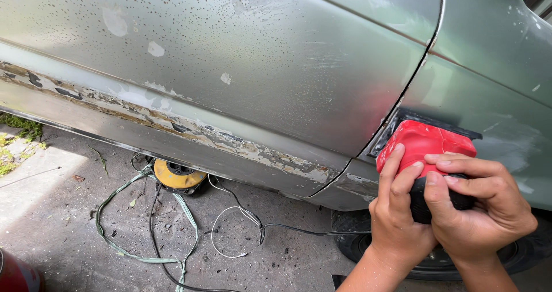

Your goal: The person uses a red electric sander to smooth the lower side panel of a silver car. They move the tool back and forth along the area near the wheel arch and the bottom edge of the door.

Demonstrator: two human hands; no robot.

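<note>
A red power sander (424,142) with a black grip and black pad is pressed flat against the grey-green car body panel (276,79), just right of the door gap. My left hand (397,211) wraps the sander's left side, fingers lying on the red housing. My right hand (480,203) closes over the black grip from the right. The panel around the sander looks dull and scuffed. Along the lower sill (190,128) the paint is flaking and peeling.
On the concrete ground lie a yellow cable reel (178,174), a black power cord (287,230), a white wire and a green strap (123,243). A tyre (437,260) sits under my hands. A red container (17,275) shows at the bottom left.
</note>
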